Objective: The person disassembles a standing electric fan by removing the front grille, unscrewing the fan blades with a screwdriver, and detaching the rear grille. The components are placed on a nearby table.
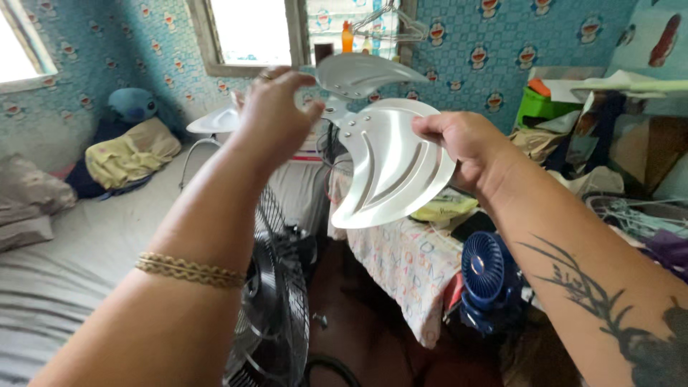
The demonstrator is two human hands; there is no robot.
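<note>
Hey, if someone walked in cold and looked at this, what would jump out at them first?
The shiny metal fan blade set held up in the middle of the view, with the right hand gripping one blade's edge and the left hand at the hub. Below them stands a black wire fan guard, and a small blue fan sits low on the right. Blue cartoon wallpaper covers the walls behind.

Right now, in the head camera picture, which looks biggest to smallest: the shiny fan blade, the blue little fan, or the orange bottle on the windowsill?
1. Shiny fan blade, held at its edge by the right hand; it is nearest the camera, which makes it look bigger.
2. Blue little fan.
3. Orange bottle, farthest away, so its true size is unsure.
</note>
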